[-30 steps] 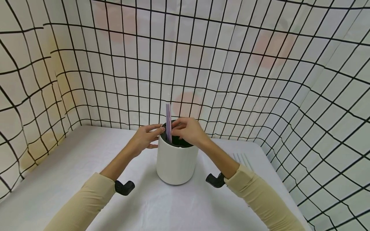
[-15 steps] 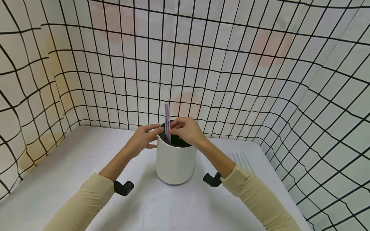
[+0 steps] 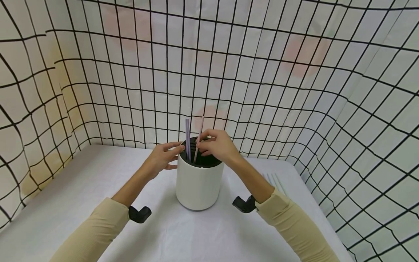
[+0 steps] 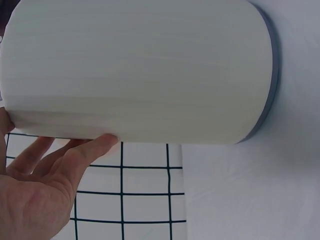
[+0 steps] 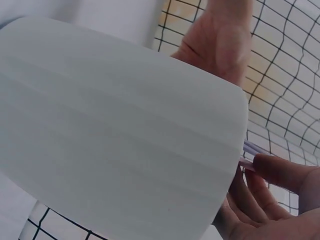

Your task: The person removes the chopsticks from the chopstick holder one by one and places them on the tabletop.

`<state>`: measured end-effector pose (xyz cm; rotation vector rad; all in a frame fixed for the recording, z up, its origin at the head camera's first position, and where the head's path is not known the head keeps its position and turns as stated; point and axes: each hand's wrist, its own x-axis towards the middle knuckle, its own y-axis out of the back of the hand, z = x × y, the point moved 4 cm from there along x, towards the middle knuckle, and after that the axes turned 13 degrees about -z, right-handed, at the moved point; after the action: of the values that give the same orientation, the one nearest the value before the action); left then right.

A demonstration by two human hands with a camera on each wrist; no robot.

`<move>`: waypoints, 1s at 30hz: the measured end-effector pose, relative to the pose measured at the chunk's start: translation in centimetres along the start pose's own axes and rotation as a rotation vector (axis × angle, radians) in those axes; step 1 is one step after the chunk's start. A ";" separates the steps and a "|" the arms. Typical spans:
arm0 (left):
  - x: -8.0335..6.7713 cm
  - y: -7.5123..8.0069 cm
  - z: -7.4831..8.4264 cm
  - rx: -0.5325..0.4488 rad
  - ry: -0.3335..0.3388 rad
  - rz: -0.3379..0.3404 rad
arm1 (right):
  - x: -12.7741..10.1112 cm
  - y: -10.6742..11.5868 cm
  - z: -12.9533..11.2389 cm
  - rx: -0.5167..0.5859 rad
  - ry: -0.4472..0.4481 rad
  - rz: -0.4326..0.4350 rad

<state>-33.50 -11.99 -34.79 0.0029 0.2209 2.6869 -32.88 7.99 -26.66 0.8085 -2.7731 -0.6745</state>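
White cylindrical holder [image 3: 199, 183], dark inside, stands mid-table [image 3: 65, 203]; purple straws [image 3: 188, 140] upright in it. Right hand [image 3: 217, 145] pinches a pink straw [image 3: 198, 140], tilted, lower end inside the holder. Left hand [image 3: 163, 156] rests flat-fingered against the rim. Earlier, only the purple straws showed; pink is now separated.

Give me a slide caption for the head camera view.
Left hand steadies white cylindrical holder while right hand pinches a pink straw beside purple straws.
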 end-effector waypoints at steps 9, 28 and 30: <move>-0.1 0.0 0.1 -0.001 -0.005 0.011 | -1.2 1.9 0.1 0.121 0.015 0.095; 0.2 0.0 -0.1 0.002 0.000 0.008 | -5.1 8.9 -0.2 0.291 0.078 0.335; 0.1 -0.1 0.0 0.000 -0.007 0.006 | -5.6 9.7 -0.1 0.305 0.092 0.356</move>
<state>-33.61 -11.89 -34.85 0.0133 0.2184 2.6923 -32.70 18.33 -22.26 0.3590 -2.8622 -0.1507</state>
